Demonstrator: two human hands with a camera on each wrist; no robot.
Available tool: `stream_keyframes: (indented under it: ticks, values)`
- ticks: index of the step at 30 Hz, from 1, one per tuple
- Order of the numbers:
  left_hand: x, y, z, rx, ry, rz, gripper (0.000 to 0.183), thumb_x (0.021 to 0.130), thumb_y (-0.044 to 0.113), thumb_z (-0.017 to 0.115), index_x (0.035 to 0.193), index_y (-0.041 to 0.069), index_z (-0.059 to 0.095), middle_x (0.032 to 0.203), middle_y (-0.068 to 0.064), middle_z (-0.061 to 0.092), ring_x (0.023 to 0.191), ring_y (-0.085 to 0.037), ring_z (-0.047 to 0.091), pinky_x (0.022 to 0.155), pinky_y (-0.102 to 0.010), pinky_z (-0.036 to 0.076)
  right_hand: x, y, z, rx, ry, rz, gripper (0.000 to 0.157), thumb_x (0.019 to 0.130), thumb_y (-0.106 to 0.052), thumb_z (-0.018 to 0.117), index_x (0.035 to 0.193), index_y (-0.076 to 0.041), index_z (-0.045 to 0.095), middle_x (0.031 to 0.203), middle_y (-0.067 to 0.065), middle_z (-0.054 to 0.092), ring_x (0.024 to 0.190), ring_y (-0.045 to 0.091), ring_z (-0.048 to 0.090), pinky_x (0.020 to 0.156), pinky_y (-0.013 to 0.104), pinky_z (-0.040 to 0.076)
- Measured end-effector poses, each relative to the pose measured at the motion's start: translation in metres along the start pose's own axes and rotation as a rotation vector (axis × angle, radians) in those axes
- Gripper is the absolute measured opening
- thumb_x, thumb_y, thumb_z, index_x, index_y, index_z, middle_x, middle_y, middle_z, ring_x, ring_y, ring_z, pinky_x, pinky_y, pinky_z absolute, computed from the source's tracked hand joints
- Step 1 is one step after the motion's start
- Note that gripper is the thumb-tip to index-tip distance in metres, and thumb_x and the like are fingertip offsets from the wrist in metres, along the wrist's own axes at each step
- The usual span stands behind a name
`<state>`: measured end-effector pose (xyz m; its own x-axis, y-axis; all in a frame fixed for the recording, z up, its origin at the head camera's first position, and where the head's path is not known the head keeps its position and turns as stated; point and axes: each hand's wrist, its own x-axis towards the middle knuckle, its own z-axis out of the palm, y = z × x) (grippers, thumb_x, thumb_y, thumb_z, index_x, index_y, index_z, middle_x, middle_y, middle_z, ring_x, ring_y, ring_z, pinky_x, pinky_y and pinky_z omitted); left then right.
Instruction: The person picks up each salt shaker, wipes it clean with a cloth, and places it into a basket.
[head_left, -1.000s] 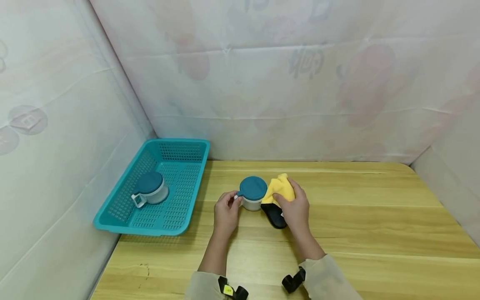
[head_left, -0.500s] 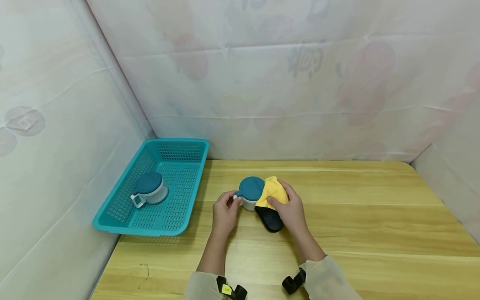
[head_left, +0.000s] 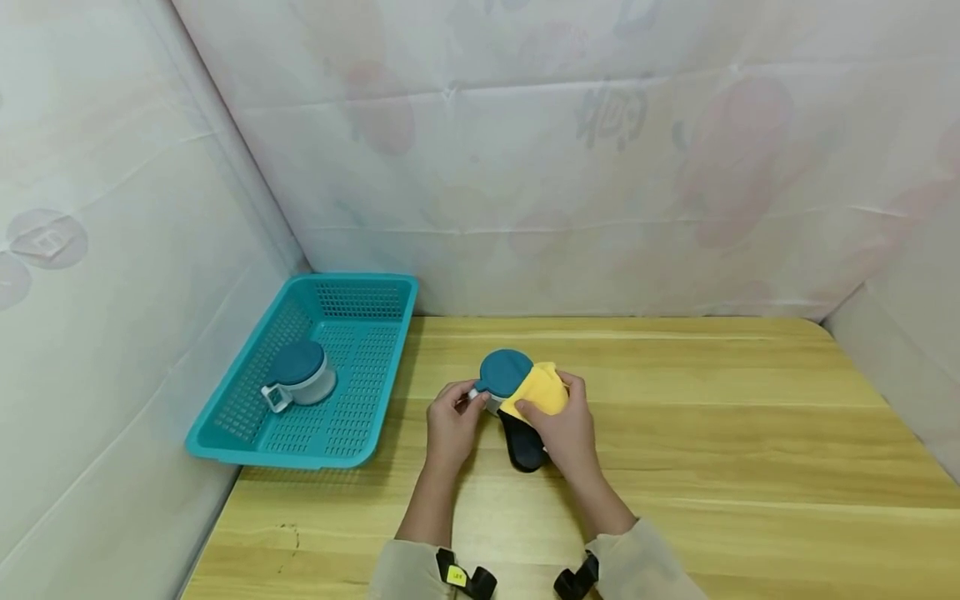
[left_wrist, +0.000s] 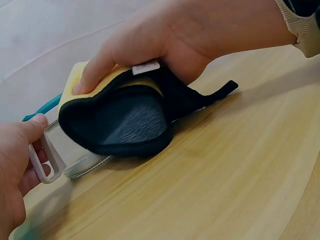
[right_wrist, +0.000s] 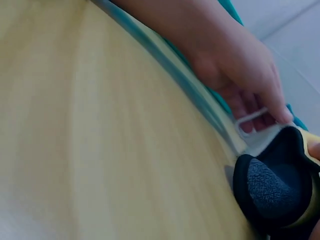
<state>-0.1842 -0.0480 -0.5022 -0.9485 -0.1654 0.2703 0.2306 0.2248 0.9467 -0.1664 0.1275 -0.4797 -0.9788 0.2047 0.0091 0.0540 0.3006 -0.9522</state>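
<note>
A jar with a blue lid and pale body stands on the table, partly covered on its right by a yellow-and-black cloth piece. My left hand pinches the jar's pale handle between thumb and fingers. On the other side, my right hand grips the cloth piece, thumb on its yellow part, pressing it over the jar's side. In the left wrist view, the cloth piece shows a black-edged opening, a dark textured inside, a white tag and a loose black strap.
At the left is a turquoise perforated basket. In it sits a second blue-lidded jar, with its handle toward the front left. The wooden table meets draped pale cloth at the back and sides.
My right hand has moved left and slightly toward me with the cloth piece, which now covers more of the jar's front right. My left hand stays at the handle.
</note>
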Motion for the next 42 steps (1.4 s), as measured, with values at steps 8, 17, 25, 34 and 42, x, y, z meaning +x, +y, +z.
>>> stream_keyframes:
  ticks: [8,17,25,34,42]
  values:
    - [0.0,-0.003,0.0,-0.014,0.019,0.017,0.017,0.087,0.02,0.076,0.101,0.01,0.076,0.1,-0.005,0.07,0.094,-0.019,0.067,0.078,-0.025,0.057,-0.005,-0.001,0.008,-0.053,0.047,0.01,0.077,0.079,-0.031,0.083,0.139,-0.014,0.038,0.126,0.012,0.058,0.101,0.027,0.059,0.079,0.037,0.05]
    - [0.0,-0.006,0.001,-0.019,0.005,0.029,0.015,0.088,0.015,0.075,0.1,0.007,0.075,0.1,-0.008,0.07,0.094,-0.021,0.068,0.077,-0.026,0.058,0.01,-0.001,-0.008,-0.024,0.005,0.05,0.07,0.081,-0.019,0.081,0.141,-0.016,0.046,0.134,0.009,0.055,0.112,0.026,0.056,0.09,0.04,0.05]
    - [0.0,-0.007,-0.001,-0.033,-0.013,0.017,0.016,0.089,0.013,0.074,0.102,0.005,0.073,0.102,-0.009,0.07,0.096,-0.021,0.068,0.079,-0.026,0.058,0.019,-0.002,-0.016,-0.02,0.0,0.069,0.07,0.079,-0.014,0.08,0.141,-0.017,0.048,0.138,0.01,0.054,0.116,0.028,0.054,0.095,0.043,0.048]
    - [0.002,-0.008,-0.003,-0.061,-0.081,-0.025,0.016,0.09,0.014,0.072,0.104,0.006,0.073,0.106,-0.008,0.07,0.098,-0.02,0.067,0.08,-0.025,0.057,0.024,-0.004,-0.025,-0.054,0.025,0.097,0.069,0.081,-0.014,0.078,0.143,-0.019,0.047,0.141,0.01,0.052,0.115,0.03,0.053,0.095,0.045,0.048]
    - [0.004,-0.007,-0.005,-0.115,-0.132,-0.099,0.017,0.089,0.009,0.072,0.105,0.005,0.073,0.108,-0.012,0.069,0.1,-0.024,0.066,0.077,-0.023,0.057,0.027,-0.003,-0.029,-0.071,0.037,0.085,0.069,0.083,-0.014,0.075,0.144,-0.02,0.045,0.142,0.011,0.051,0.116,0.031,0.053,0.094,0.047,0.049]
